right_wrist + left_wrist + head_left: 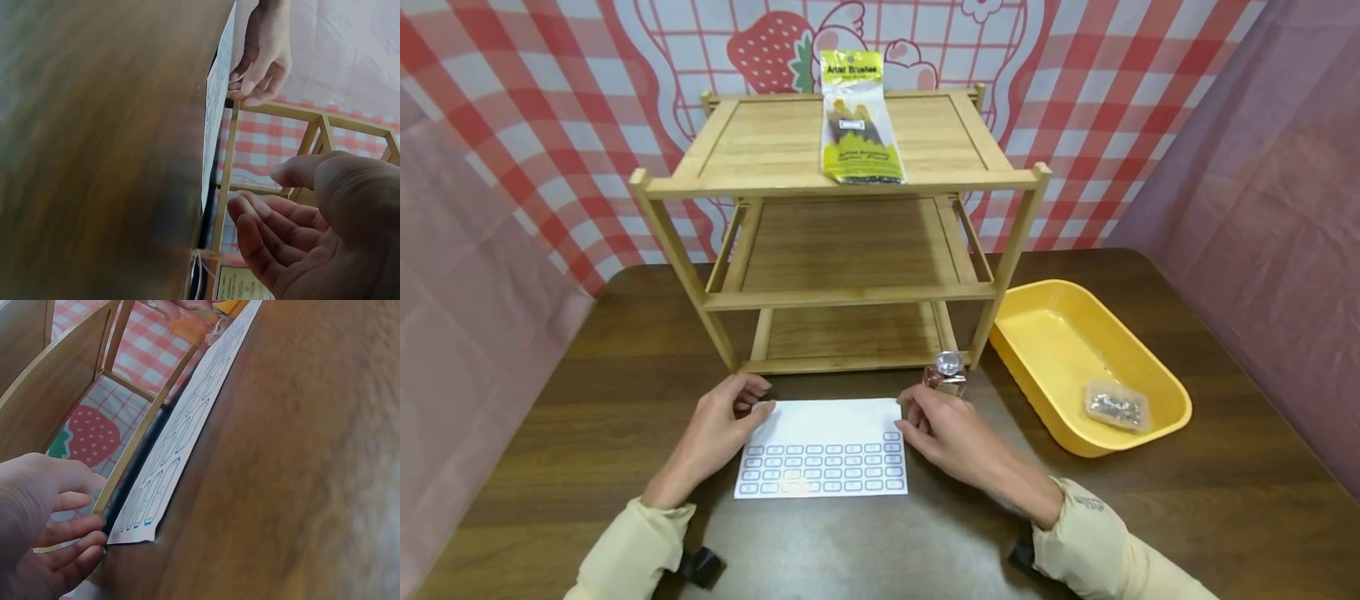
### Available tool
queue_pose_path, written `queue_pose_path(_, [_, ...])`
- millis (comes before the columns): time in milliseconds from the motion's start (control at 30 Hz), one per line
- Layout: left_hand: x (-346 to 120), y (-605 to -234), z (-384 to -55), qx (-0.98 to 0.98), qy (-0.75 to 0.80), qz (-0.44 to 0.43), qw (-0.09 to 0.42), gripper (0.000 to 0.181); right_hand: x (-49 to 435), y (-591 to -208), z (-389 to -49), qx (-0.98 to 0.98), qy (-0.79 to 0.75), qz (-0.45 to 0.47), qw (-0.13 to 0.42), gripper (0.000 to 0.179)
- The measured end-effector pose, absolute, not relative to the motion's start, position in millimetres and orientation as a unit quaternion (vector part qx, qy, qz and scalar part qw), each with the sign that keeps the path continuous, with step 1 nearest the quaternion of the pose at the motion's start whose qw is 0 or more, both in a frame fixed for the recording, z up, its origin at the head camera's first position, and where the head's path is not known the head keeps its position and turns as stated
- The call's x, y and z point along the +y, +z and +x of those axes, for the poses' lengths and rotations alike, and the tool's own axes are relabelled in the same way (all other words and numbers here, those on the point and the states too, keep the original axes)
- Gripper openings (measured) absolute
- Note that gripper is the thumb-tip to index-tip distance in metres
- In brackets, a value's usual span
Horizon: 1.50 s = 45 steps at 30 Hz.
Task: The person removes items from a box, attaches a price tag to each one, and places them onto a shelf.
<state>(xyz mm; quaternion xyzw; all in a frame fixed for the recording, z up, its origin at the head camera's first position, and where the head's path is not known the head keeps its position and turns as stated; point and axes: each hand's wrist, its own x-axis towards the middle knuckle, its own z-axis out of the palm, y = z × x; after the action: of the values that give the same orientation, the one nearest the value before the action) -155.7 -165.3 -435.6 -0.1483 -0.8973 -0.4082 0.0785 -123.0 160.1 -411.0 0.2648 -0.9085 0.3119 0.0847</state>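
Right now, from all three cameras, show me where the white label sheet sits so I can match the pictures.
Head: the white label sheet, lower middle, in front of the wooden rack.
Left wrist: a slanting strip from below centre up to the top edge.
Right wrist: a thin sliver running down from the top, just right of centre.
Shared landmark: the wooden rack.

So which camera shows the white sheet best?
The head view: it shows nearly the whole white sheet from above, facing us. The left wrist view shows it slanted and narrowed; the right wrist view, just a thin sliver.
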Motion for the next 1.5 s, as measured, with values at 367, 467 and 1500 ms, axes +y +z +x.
queue_pose_path(367, [-170,-437,-155,-0.920,-0.360,-0.138,0.074,0.026,151,-421,-130,-0.909,0.309,0.261,0.097,0.022])
queue_pose_path(467, [-171,-437,-155,-0.925,-0.348,-0.136,0.070,0.026,149,-423,-131,-0.915,0.307,0.247,0.089,0.022])
queue_pose_path(1500, [-177,-440,-150,-0.933,-0.327,-0.139,0.063,0.021,136,-428,-138,-0.957,0.229,0.169,0.049,0.022])
